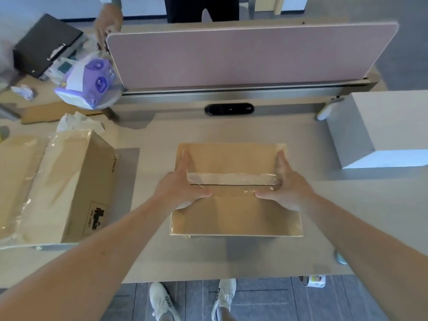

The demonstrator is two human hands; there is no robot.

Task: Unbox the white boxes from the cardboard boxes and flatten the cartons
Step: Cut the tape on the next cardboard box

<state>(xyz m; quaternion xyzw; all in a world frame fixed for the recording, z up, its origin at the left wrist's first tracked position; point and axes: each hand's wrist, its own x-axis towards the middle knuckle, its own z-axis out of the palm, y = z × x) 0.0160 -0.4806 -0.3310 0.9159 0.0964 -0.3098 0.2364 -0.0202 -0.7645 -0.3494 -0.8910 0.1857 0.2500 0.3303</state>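
A brown cardboard carton [234, 214] stands on the desk in front of me, its top flaps closed with clear tape along the seam. My left hand [183, 188] grips its left side, thumb on top near the seam. On the opposite side my right hand [282, 186] holds the carton the same way. A white box [379, 128] sits at the right of the desk. A second cardboard carton [76, 181] with loose clear tape lies at the left.
A pink divider panel [250, 54] stands along the desk's far edge, with a black cable slot [229, 109] before it. A purple tissue pack [92, 84], a black box [46, 45] and another person's hand [108, 22] are at the back left. The desk's near edge [208, 280] is close to me.
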